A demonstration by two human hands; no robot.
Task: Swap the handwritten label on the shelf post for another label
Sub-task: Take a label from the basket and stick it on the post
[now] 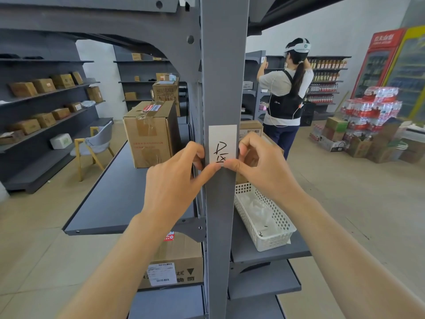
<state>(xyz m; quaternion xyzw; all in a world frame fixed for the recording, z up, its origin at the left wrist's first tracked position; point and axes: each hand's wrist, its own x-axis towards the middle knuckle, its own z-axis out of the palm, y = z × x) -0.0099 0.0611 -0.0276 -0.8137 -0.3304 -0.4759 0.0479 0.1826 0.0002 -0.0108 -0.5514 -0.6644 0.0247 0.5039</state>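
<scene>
A white paper label [222, 141] with black handwriting sits flat on the front face of the grey shelf post [224, 65], at chest height. My left hand [177, 178] reaches in from the left, its index fingertip pressed on the label's bottom edge. From the right comes my right hand [257, 162], whose thumb meets the left fingertip at that same bottom edge while its other fingers curl beside the label's right side. Both hands touch the label; its lower edge is hidden under the fingertips.
A white perforated basket [264, 217] holding paper slips stands on the shelf right of the post. Cardboard boxes [149, 134] sit on the left shelf and below. Another person [287, 88] works at a far shelf. Bottled-water packs and drink fridges stand at the right.
</scene>
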